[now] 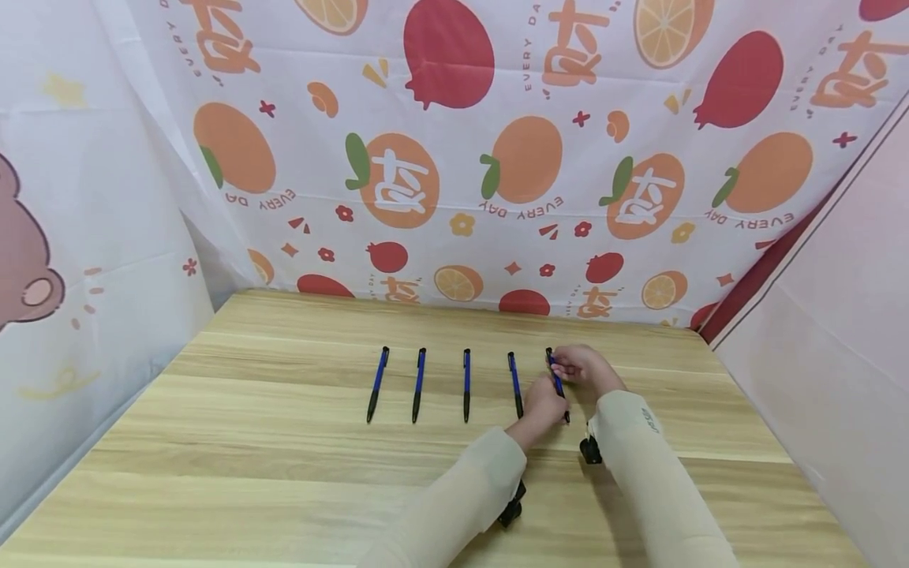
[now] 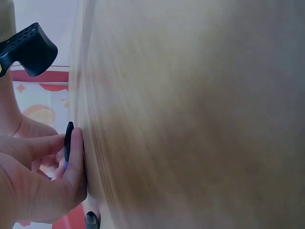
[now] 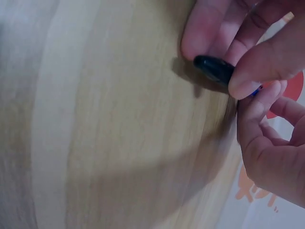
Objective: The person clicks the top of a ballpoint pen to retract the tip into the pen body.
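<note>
My left hand (image 1: 545, 402) pinches the black grip end of a blue and black pen (image 1: 557, 377), the rightmost of a row lying on the table. At its upper end, my right hand (image 1: 582, 366) holds the same pen between thumb and fingers. In the left wrist view the black tip (image 2: 69, 138) shows between my left thumb and finger, close to the tabletop. The right wrist view has the dark tip (image 3: 212, 69) poking out from my left fingers, with my right hand (image 3: 276, 155) just below. Another pen (image 1: 514, 379) lies left of my hands, its lower end by my left hand.
Further left on the wooden table (image 1: 248, 442) lie more matching pens, including one in the middle (image 1: 466, 385), one beside it (image 1: 419, 385) and the leftmost (image 1: 378, 385), spaced apart and roughly parallel. A fruit-patterned cloth (image 1: 454, 158) hangs behind the table's far edge.
</note>
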### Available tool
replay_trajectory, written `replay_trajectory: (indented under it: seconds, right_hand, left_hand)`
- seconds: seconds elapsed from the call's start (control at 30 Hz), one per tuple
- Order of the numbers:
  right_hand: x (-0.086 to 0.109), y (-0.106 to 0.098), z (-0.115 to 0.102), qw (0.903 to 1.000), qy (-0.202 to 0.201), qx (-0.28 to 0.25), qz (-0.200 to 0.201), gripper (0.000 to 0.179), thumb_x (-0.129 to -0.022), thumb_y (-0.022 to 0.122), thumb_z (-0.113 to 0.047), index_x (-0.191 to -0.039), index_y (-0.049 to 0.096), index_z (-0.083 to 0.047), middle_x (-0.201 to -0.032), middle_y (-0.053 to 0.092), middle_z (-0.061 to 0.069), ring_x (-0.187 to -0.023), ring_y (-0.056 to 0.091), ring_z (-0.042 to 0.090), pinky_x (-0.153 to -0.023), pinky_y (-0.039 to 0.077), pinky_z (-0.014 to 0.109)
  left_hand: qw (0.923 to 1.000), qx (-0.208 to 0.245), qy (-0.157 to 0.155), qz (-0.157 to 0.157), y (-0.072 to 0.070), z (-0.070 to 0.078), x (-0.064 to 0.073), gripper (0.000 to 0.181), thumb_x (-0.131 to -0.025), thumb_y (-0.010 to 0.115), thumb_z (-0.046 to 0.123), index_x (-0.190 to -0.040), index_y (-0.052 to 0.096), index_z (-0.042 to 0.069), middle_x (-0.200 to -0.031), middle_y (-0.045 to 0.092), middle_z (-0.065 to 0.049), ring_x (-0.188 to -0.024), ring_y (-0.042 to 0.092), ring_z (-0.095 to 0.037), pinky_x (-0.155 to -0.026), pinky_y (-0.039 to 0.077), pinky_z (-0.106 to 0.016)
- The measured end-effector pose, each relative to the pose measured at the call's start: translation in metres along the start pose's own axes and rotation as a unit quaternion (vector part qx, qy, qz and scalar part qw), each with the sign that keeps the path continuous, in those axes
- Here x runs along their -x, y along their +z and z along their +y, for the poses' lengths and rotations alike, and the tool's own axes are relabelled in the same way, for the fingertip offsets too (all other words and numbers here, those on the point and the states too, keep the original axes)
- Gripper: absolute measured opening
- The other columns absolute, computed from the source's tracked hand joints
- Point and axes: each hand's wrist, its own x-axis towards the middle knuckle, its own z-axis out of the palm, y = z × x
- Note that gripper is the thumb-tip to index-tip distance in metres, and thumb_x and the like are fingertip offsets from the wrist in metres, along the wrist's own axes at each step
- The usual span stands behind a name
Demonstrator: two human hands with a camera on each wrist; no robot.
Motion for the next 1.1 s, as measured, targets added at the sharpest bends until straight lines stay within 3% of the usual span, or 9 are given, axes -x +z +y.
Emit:
replay_trajectory:
  seconds: [0.07, 0.13, 0.27, 0.3, 0.37, 0.5, 0.83, 0.97, 1.1]
  right_hand:
    - [-0.013, -0.003, 0.007, 0.9996, -0.022, 0.015, 0.008, 0.014, -0.089, 0.047, -0.001, -0.085, 0.059, 0.004, -0.063, 0.059, 0.006, -0.053, 0.057, 0.010, -0.057, 0.052, 0.021]
    - [-0.052, -0.018, 0.023, 0.9988, -0.048, 0.009, -0.004, 0.010, -0.084, 0.051, 0.000, -0.078, 0.058, 0.005, -0.060, 0.057, 0.008, -0.050, 0.057, 0.014, -0.051, 0.052, 0.023]
    - [-0.067, -0.022, 0.028, 0.9976, -0.051, 0.036, 0.028, 0.006, -0.080, 0.053, 0.002, -0.077, 0.056, 0.006, -0.057, 0.054, 0.009, -0.049, 0.058, 0.016, -0.051, 0.053, 0.027]
    - [-0.066, -0.020, 0.026, 0.9969, -0.046, 0.045, 0.045, 0.006, -0.080, 0.053, 0.002, -0.076, 0.055, 0.006, -0.055, 0.052, 0.008, -0.048, 0.057, 0.016, -0.051, 0.053, 0.027]
    - [-0.034, -0.003, 0.014, 0.9927, -0.035, 0.075, 0.088, 0.006, -0.082, 0.052, 0.003, -0.078, 0.054, 0.006, -0.054, 0.051, 0.005, -0.048, 0.056, 0.013, -0.054, 0.053, 0.026]
    - [-0.004, 0.012, 0.006, 0.9877, -0.055, 0.098, 0.109, 0.012, -0.082, 0.048, 0.004, -0.071, 0.052, 0.002, -0.048, 0.047, 0.002, -0.042, 0.053, 0.009, -0.048, 0.050, 0.019]
    - [-0.004, 0.016, 0.006, 0.9717, -0.058, 0.178, 0.144, 0.016, -0.080, 0.047, 0.002, -0.066, 0.053, -0.001, -0.048, 0.050, 0.002, -0.039, 0.052, 0.007, -0.042, 0.048, 0.017]
    - [-0.002, 0.016, 0.004, 0.9682, -0.053, 0.194, 0.148, 0.018, -0.079, 0.048, 0.001, -0.062, 0.051, -0.003, -0.049, 0.050, 0.003, -0.038, 0.051, 0.008, -0.040, 0.047, 0.019]
    - [0.000, 0.015, 0.002, 0.9698, -0.055, 0.190, 0.142, 0.019, -0.079, 0.047, -0.001, -0.061, 0.049, -0.004, -0.051, 0.050, 0.003, -0.040, 0.052, 0.010, -0.041, 0.048, 0.021]
  left_hand:
    - [0.9995, -0.023, 0.017, 0.010, -0.001, 0.000, 0.000, 0.025, -0.072, 0.072, -0.002, -0.087, 0.053, 0.004, -0.062, 0.050, -0.003, -0.043, 0.054, -0.014, -0.039, 0.043, -0.019]
    - [0.9985, -0.045, 0.028, 0.014, -0.002, 0.001, 0.001, 0.023, -0.072, 0.070, -0.002, -0.086, 0.053, 0.004, -0.064, 0.050, -0.003, -0.049, 0.053, -0.016, -0.043, 0.042, -0.021]
    - [0.9961, -0.079, 0.037, 0.014, -0.002, 0.001, 0.001, 0.021, -0.073, 0.068, -0.001, -0.087, 0.053, 0.003, -0.070, 0.051, -0.005, -0.058, 0.051, -0.019, -0.048, 0.042, -0.022]
    - [0.9961, -0.080, 0.035, 0.010, -0.002, 0.002, 0.001, 0.022, -0.073, 0.068, -0.002, -0.090, 0.054, 0.003, -0.072, 0.052, -0.006, -0.058, 0.052, -0.020, -0.047, 0.043, -0.023]
    - [0.9962, -0.083, 0.025, 0.005, -0.001, 0.002, 0.001, 0.024, -0.074, 0.067, -0.002, -0.094, 0.055, 0.001, -0.077, 0.054, -0.009, -0.058, 0.052, -0.020, -0.045, 0.043, -0.023]
    - [0.9957, -0.093, 0.004, -0.001, 0.001, 0.004, 0.000, 0.029, -0.074, 0.067, -0.004, -0.100, 0.056, 0.000, -0.088, 0.057, -0.013, -0.059, 0.052, -0.020, -0.042, 0.042, -0.023]
    - [0.9924, -0.123, 0.010, -0.007, 0.001, 0.005, -0.003, 0.028, -0.073, 0.066, -0.004, -0.099, 0.058, -0.002, -0.090, 0.058, -0.014, -0.063, 0.051, -0.021, -0.047, 0.043, -0.024]
    - [0.9919, -0.125, 0.022, -0.012, 0.000, 0.004, -0.005, 0.021, -0.072, 0.065, -0.003, -0.092, 0.058, -0.002, -0.085, 0.057, -0.013, -0.063, 0.050, -0.021, -0.050, 0.042, -0.024]
    - [0.9922, -0.117, 0.035, -0.024, -0.005, 0.001, -0.007, 0.006, -0.072, 0.064, -0.002, -0.072, 0.058, 0.001, -0.066, 0.056, -0.007, -0.051, 0.048, -0.017, -0.044, 0.038, -0.021]
